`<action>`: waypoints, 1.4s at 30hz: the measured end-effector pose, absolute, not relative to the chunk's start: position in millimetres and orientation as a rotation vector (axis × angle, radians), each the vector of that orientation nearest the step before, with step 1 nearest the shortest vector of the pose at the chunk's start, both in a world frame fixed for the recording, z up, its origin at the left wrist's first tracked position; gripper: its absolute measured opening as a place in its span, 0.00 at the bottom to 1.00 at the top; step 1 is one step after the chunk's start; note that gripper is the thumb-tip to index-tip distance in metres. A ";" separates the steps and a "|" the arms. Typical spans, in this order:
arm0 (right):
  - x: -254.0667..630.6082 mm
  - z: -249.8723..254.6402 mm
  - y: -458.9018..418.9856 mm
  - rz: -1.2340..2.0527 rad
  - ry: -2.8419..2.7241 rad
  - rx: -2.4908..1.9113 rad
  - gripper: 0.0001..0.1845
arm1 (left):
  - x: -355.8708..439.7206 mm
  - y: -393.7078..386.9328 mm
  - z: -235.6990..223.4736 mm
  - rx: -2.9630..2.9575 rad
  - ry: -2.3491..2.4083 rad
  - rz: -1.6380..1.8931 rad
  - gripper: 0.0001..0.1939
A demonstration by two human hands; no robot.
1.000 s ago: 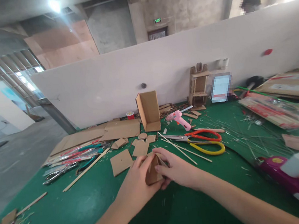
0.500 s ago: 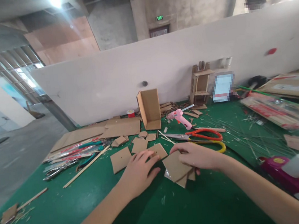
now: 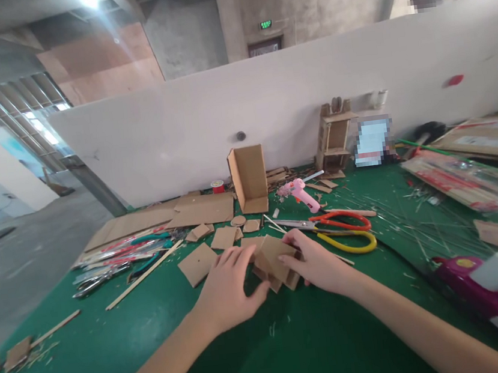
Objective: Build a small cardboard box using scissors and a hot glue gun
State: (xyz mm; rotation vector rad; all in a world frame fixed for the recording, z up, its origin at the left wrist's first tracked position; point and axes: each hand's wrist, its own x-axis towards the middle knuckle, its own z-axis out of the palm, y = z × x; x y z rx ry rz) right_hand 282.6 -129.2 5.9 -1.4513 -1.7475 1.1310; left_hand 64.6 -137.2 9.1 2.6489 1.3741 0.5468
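Observation:
My right hand (image 3: 316,263) grips a fanned-out stack of small cardboard squares (image 3: 276,256), thumb on top and fingers at the far edge. Opposite it, my left hand (image 3: 229,283) is open, palm down, its thumb and fingers spread around the near left side of the stack. Whether the left fingertips touch the stack I cannot tell. A separate cardboard square with a small hole (image 3: 193,267) lies flat to the left of that hand. Beyond the fingers rest another cardboard square (image 3: 224,238) and a cardboard disc (image 3: 237,220).
Scissors (image 3: 345,229) with orange and yellow handles lie behind my right hand, near a pink glue gun (image 3: 305,195). An upright cardboard box frame (image 3: 250,180) stands by the white partition (image 3: 157,143). Packaged tools (image 3: 117,260) are at left, a magenta device (image 3: 476,298) at right.
My right hand has carried the cardboard stack left and slightly away from me, up to my left hand. The left fingers have spread wider, and the holed square has turned slightly.

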 end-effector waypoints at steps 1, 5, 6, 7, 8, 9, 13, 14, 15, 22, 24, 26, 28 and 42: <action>280.4 5.0 -130.8 1.128 -1.732 -1.455 0.07 | 69.7 -141.5 7.9 2.609 1.400 0.540 0.38; 275.4 2.2 -133.4 1.101 -1.695 -1.465 0.09 | 83.9 -150.3 1.9 2.473 1.497 0.588 0.46; 276.5 1.5 -132.3 1.074 -1.686 -1.471 0.09 | 84.9 -151.1 1.9 2.457 1.501 0.592 0.47; 278.8 0.9 -130.4 1.029 -1.672 -1.483 0.10 | 85.0 -151.9 3.1 2.458 1.507 0.580 0.48; 281.9 0.2 -127.8 0.967 -1.655 -1.499 0.10 | 84.1 -153.0 5.3 2.473 1.519 0.554 0.49; 285.7 -0.7 -124.9 0.893 -1.637 -1.516 0.10 | 82.6 -154.4 8.2 2.499 1.540 0.511 0.48; 298.1 -4.7 -115.7 0.624 -1.637 -1.569 0.09 | 76.3 -163.6 19.4 2.596 1.570 0.292 0.36; 298.7 -5.8 -114.9 0.576 -1.661 -1.579 0.09 | 76.0 -166.5 20.9 2.620 1.571 0.256 0.33; 298.2 -6.7 -114.7 0.528 -1.690 -1.583 0.09 | 76.5 -169.5 21.7 2.640 1.578 0.229 0.30; 287.1 -5.3 -117.0 0.259 -1.847 -1.453 0.04 | 88.2 -178.6 25.4 2.682 1.586 0.257 0.28; 286.0 -2.0 -119.9 0.277 -1.886 -1.400 0.04 | 88.0 -169.9 29.1 2.682 1.589 0.409 0.24; 284.2 2.3 -125.0 0.333 -1.938 -1.326 0.03 | 85.8 -156.6 34.8 2.670 1.587 0.639 0.27; 281.4 7.0 -131.4 0.396 -1.996 -1.250 0.02 | 83.2 -143.2 41.4 2.643 1.476 0.776 0.33; 283.0 24.2 -157.2 0.247 -2.551 -1.127 0.19 | 61.2 -136.6 -6.0 2.055 1.500 1.161 0.14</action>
